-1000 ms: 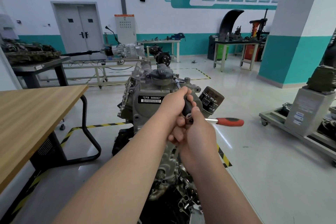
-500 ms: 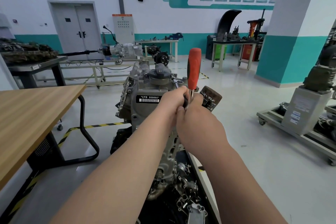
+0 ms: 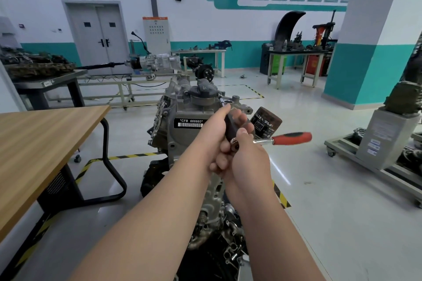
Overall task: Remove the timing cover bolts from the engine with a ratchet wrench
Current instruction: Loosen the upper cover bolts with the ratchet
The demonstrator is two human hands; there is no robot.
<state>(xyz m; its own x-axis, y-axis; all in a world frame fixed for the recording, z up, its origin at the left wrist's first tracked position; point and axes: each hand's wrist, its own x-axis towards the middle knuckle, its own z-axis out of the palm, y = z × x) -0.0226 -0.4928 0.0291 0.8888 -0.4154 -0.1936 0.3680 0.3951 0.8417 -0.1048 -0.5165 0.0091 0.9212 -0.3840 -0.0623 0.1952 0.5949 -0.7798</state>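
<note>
Reaching in from the bottom of the view, two bare forearms meet in front of the engine (image 3: pixel 182 130), which stands straight ahead with a black label reading CFB 666660 on its near face. The right hand (image 3: pixel 249 162) is nearest, its fingers wrapped round the head end of the ratchet wrench (image 3: pixel 292 138). The wrench's red handle sticks out roughly level to the right of the engine and is blurred. Just beyond, the left hand (image 3: pixel 214 136) is clenched round the dark sleeve of an extension bar (image 3: pixel 229 126), and the two hands touch. The bar slants up and away to a silver tip at the engine's top right edge, beside a round open port; the bolt under that tip cannot be made out. A black filler cap (image 3: pixel 203 89) sits on top of the engine, and a dark oil filter (image 3: pixel 267 123) juts from the engine's right side, just behind the hands. Left of the engine stands a wooden table (image 3: pixel 45 139) on a black tube frame, with yellow-and-black floor tape (image 3: pixel 134 156) running between the two. Right of the engine, well apart, a low wheeled cart (image 3: pixel 342 150) carries a grey block. Behind the engine a gearbox (image 3: pixel 153 64) lies on a long bench. Farther behind, along the wall, are a grey double door (image 3: pixel 98 34), a white control cabinet (image 3: pixel 156 32) and a workbench (image 3: pixel 296 53) laden with parts
</note>
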